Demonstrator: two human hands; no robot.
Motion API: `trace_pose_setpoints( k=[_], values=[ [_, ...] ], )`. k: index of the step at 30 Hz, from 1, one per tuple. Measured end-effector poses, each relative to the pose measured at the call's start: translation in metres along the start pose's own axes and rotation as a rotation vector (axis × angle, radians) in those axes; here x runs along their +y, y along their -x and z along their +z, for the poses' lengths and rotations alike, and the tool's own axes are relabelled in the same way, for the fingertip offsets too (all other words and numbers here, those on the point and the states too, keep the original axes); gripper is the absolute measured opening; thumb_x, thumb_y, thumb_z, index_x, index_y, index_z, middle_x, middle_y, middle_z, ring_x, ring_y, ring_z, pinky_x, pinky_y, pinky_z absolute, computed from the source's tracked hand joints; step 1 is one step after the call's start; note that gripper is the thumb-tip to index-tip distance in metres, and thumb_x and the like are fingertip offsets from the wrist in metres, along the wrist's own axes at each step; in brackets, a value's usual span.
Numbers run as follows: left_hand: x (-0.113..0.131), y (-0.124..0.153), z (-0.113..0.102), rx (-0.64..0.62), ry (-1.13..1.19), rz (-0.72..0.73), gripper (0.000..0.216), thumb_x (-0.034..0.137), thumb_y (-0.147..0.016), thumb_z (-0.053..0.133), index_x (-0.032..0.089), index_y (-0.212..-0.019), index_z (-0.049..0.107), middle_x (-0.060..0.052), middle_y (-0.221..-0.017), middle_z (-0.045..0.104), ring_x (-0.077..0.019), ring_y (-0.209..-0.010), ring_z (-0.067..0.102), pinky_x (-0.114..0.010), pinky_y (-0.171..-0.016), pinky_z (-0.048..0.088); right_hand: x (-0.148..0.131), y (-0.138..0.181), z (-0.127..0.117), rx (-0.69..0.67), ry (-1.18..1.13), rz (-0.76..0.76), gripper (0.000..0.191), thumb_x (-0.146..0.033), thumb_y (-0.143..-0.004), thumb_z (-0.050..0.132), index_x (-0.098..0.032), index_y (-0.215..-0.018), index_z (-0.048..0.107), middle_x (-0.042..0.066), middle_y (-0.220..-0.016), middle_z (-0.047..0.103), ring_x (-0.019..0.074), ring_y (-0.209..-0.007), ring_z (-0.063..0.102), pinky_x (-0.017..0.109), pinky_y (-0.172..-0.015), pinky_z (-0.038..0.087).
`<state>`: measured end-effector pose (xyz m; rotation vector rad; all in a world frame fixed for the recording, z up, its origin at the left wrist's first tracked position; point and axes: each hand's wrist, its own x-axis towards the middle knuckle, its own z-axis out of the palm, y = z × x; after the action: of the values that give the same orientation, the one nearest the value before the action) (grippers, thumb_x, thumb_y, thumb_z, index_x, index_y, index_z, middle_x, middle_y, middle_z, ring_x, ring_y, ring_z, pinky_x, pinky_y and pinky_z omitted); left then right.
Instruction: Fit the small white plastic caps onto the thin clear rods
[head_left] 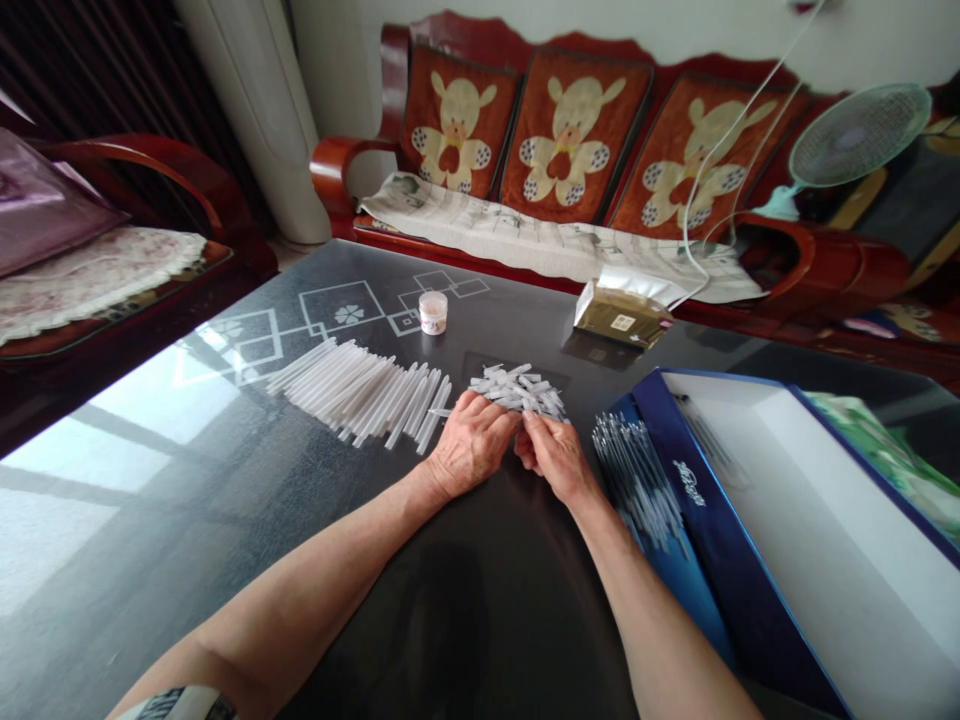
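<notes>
We are resting our left hand [474,440] and right hand [555,452] close together on the dark table [517,610]. We are curling the left fingers most of the way in, and a thin white stick [438,412] is poking out on the left side; we cannot tell if that hand is gripping it. We are bringing the right thumb and finger near together, but we cannot tell what is sitting between them. Small white pieces [516,384] are lying in a heap just on the far side of our hands. Long white tubes [367,392] are lying in a row on the left. Thin see-through sticks [637,480] are lying on the right, beside a big blue box [731,500]. A little jar [433,313] is standing farther off.
</notes>
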<state>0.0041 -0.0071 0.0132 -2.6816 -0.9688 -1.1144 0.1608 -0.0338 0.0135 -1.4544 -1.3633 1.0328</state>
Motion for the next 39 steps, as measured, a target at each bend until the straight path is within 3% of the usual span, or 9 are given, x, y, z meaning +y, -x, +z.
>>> trace_pose_setpoints(
  k=[7, 11, 15, 23, 30, 39],
  values=[
    [-0.002, 0.001, 0.004, 0.048, 0.026, -0.019, 0.024, 0.021, -0.096, 0.041, 0.017, -0.095, 0.064, -0.006, -0.079, 0.066, -0.0185, -0.075, 0.055, -0.036, -0.08, 0.042, -0.003, 0.0, 0.002, 0.067, 0.002, 0.06, 0.053, -0.062, -0.088, 0.042, -0.022, -0.056, 0.057, 0.002, -0.048, 0.057, 0.0142, -0.041, 0.05, 0.03, -0.047, 0.043],
    [-0.002, 0.002, 0.005, 0.051, 0.025, -0.043, 0.023, 0.022, -0.096, 0.042, 0.016, -0.096, 0.064, -0.006, -0.08, 0.066, -0.0193, -0.076, 0.055, -0.037, -0.08, 0.042, -0.014, 0.002, -0.008, 0.112, 0.193, -0.089, 0.04, -0.052, -0.09, 0.044, -0.022, -0.069, 0.06, 0.002, -0.054, 0.061, 0.018, -0.053, 0.059, 0.031, -0.057, 0.046],
    [-0.002, 0.002, 0.004, 0.048, 0.024, -0.032, 0.022, 0.02, -0.095, 0.043, 0.015, -0.096, 0.065, -0.006, -0.079, 0.066, -0.0194, -0.076, 0.054, -0.037, -0.079, 0.043, -0.018, 0.003, -0.012, 0.048, 0.231, -0.155, 0.025, -0.043, -0.087, 0.049, -0.023, -0.075, 0.058, 0.001, -0.056, 0.061, 0.0187, -0.058, 0.06, 0.029, -0.058, 0.045],
    [-0.001, 0.002, 0.004, 0.018, 0.053, -0.028, 0.025, 0.024, -0.096, 0.041, 0.017, -0.097, 0.065, -0.007, -0.08, 0.065, -0.0196, -0.077, 0.055, -0.038, -0.081, 0.043, -0.013, 0.002, -0.005, 0.119, 0.258, -0.124, 0.049, -0.054, -0.092, 0.04, -0.024, -0.056, 0.055, 0.002, -0.045, 0.056, 0.0176, -0.047, 0.056, 0.031, -0.054, 0.044],
    [-0.001, 0.001, 0.003, 0.01, 0.047, -0.036, 0.024, 0.022, -0.095, 0.042, 0.016, -0.096, 0.065, -0.007, -0.079, 0.065, -0.0198, -0.077, 0.055, -0.038, -0.081, 0.042, -0.018, 0.004, -0.01, 0.067, 0.347, -0.206, 0.035, -0.045, -0.091, 0.045, -0.024, -0.067, 0.058, 0.002, -0.052, 0.06, 0.0186, -0.054, 0.058, 0.031, -0.057, 0.044],
    [-0.002, 0.002, 0.004, 0.006, 0.031, -0.013, 0.023, 0.023, -0.095, 0.042, 0.016, -0.097, 0.064, -0.007, -0.081, 0.066, -0.0196, -0.075, 0.055, -0.038, -0.08, 0.043, -0.013, 0.003, -0.006, 0.086, 0.256, -0.112, 0.052, -0.055, -0.092, 0.041, -0.024, -0.054, 0.057, 0.002, -0.047, 0.058, 0.0171, -0.046, 0.057, 0.031, -0.053, 0.046]
  ],
)
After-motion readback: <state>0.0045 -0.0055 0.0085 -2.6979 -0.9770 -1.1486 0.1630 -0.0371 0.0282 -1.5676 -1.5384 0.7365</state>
